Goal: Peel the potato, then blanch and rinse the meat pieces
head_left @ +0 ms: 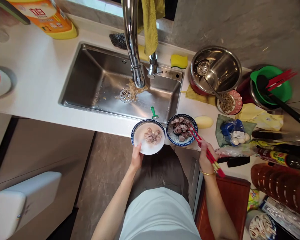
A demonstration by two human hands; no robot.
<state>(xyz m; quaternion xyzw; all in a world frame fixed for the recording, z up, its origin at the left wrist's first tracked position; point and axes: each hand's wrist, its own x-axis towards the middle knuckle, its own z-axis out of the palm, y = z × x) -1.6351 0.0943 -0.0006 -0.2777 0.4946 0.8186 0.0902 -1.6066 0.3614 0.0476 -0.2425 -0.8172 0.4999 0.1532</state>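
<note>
While the left hand [137, 156] is holding a plate [139, 135], the right hand [206, 154] is dipping red chopsticks [211, 155] into a bowl [174, 137].
Fingers are pinching plate and chopsticks; dark meat [181, 128] is lying in the bowl, so keeping the plate flat and close should be helping.

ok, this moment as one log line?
left hand: holds white dish, pale pieces inside | right hand: holds red chopsticks, tips at dark pieces in patterned bowl

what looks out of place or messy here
Pale scraps, apparently peelings, lie loose in the sink, partly over its drain, which they might clog. A green peeler lies in the sink too, near its front edge.
</note>
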